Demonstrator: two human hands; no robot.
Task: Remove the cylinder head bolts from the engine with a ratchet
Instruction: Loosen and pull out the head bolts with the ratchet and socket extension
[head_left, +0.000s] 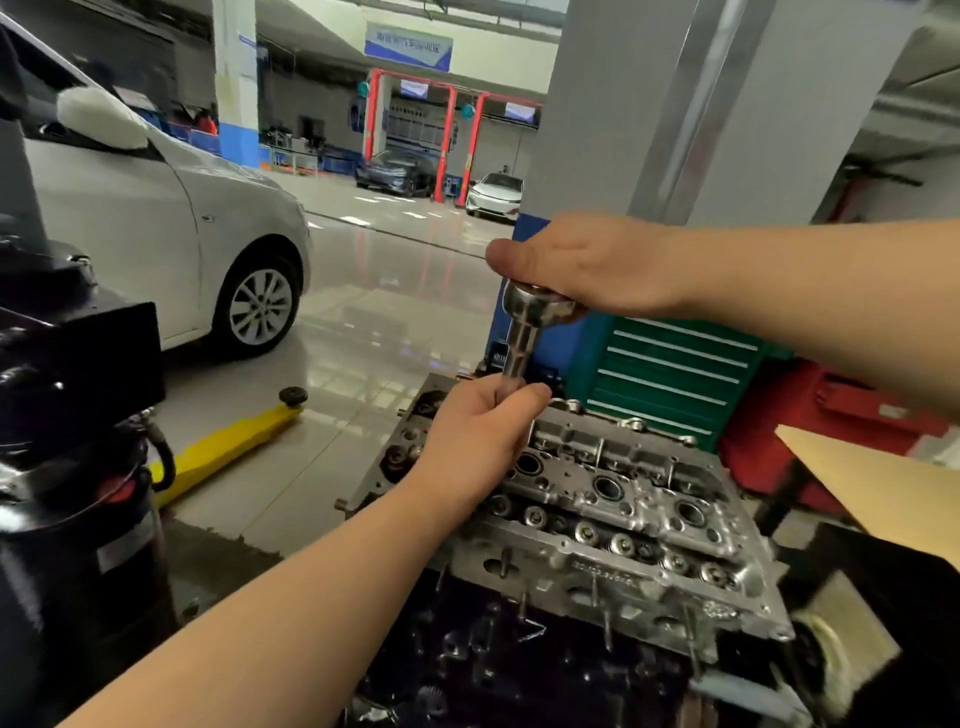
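A bare aluminium cylinder head lies on the engine block at lower centre, its valve springs and plug wells exposed. A chrome ratchet stands upright above the head's far left end. My right hand grips the ratchet's top, thumb laid over it. My left hand is wrapped around the lower shaft just above the head. The socket end and the bolt under it are hidden by my left hand.
A green tool chest and red equipment stand behind the engine. A white car is parked to the left, with a yellow jack arm on the floor. Black machinery sits at the left. A cardboard sheet lies at the right.
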